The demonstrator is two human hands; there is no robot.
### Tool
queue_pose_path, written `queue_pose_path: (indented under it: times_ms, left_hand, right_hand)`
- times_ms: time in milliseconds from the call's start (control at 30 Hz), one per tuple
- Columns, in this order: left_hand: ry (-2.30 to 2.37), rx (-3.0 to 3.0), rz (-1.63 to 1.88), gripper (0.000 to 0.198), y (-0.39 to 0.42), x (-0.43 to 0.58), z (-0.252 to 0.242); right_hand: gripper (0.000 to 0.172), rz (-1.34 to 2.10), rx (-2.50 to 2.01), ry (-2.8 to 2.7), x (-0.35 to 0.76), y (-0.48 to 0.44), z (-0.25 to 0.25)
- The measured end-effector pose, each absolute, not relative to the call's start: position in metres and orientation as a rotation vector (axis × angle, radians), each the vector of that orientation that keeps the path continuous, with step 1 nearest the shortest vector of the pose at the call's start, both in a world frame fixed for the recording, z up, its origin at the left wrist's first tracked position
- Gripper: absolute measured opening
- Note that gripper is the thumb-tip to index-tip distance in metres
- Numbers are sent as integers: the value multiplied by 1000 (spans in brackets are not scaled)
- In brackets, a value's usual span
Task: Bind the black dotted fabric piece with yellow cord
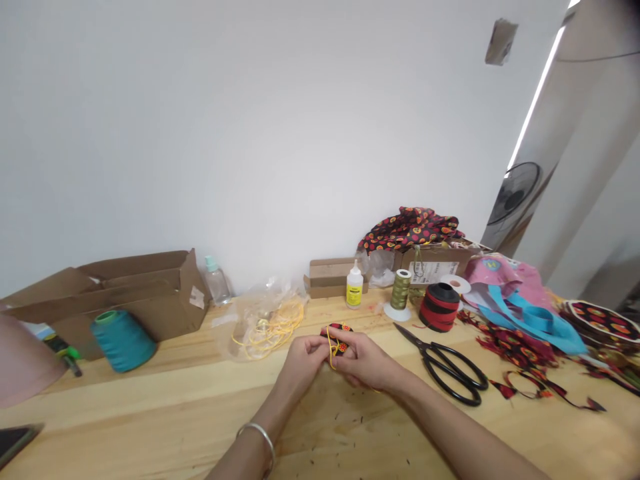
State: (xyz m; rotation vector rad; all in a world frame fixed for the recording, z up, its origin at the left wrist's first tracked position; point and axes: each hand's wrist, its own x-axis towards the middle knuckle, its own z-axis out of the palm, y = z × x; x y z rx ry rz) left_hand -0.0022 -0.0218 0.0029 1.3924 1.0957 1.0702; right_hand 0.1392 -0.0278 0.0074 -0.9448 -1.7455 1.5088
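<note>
My left hand [306, 363] and my right hand [364, 360] meet above the middle of the wooden table. Between them is a small piece of dark patterned fabric [342, 347] with red and yellow motifs. A yellow cord [330, 343] runs across the fabric and loops down between my fingers. The fingers of both hands are closed, pinching the fabric and cord from either side. My fingers hide much of the piece. A silver bangle [260, 437] circles my left wrist.
Black scissors [445, 367] lie right of my hands. Beyond stand a glue bottle [355, 287], a green thread spool [401, 290] and a red-black roll [439, 308]. Yellow cord in plastic [273, 327], a teal thread cone [123, 340] and a cardboard box [170, 300] sit left. Fabric scraps [525, 347] lie right.
</note>
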Motion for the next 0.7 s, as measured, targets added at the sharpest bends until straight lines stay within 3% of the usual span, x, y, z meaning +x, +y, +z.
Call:
queue_pose_path:
  times_ms: [200,333,700]
  left_hand:
    - [1076,1493,1043,19,-21,-2,0]
    - [1089,1547,1029,25,-21,-2,-2]
    - [1208,1934,942,25,-26,-6,10]
  right_hand:
    - [21,849,-1080,-2017,142,-24,2]
    - [20,467,-1132,-2063,144,-23,7]
    - [22,360,-1152,-2106,148,-17,3]
